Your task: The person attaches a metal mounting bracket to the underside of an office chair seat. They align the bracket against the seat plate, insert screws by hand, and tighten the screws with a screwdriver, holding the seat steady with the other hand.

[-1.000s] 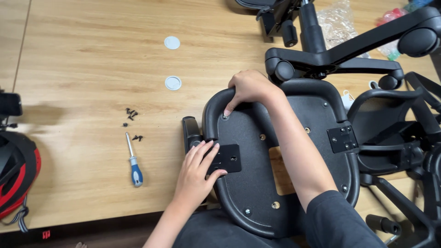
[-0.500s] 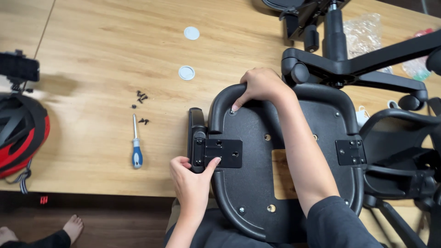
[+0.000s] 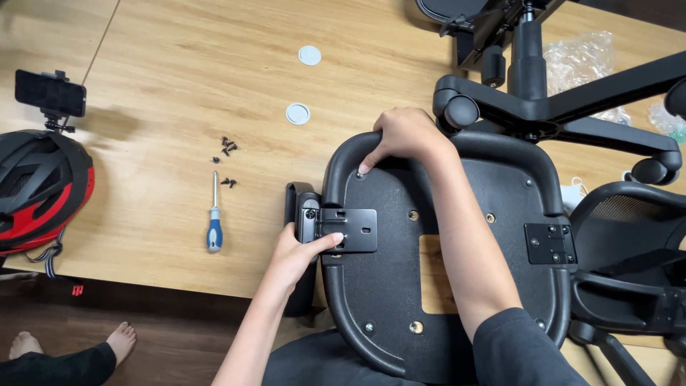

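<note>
An upturned black chair seat (image 3: 457,279) lies on the wooden table (image 3: 179,93). My right hand (image 3: 404,136) grips the seat's far rim, fingers curled over the edge. My left hand (image 3: 299,256) holds the black armrest (image 3: 300,214) at the seat's left side, thumb pressing its metal bracket plate (image 3: 354,230) against the seat. A second bracket plate (image 3: 549,243) sits on the seat's right side.
A blue-handled screwdriver (image 3: 214,214) and several black screws (image 3: 227,150) lie left of the seat. Two white discs (image 3: 298,113) lie farther back. The chair's wheeled base (image 3: 543,107) rests behind the seat, with plastic wrap (image 3: 579,61). A red and black helmet (image 3: 39,186) and a phone on a mount (image 3: 50,93) sit at the left edge.
My left hand slid from the bracket plate down to the armrest's near side and now clasps it. The right hand stayed on the rim. The view shifted left.
</note>
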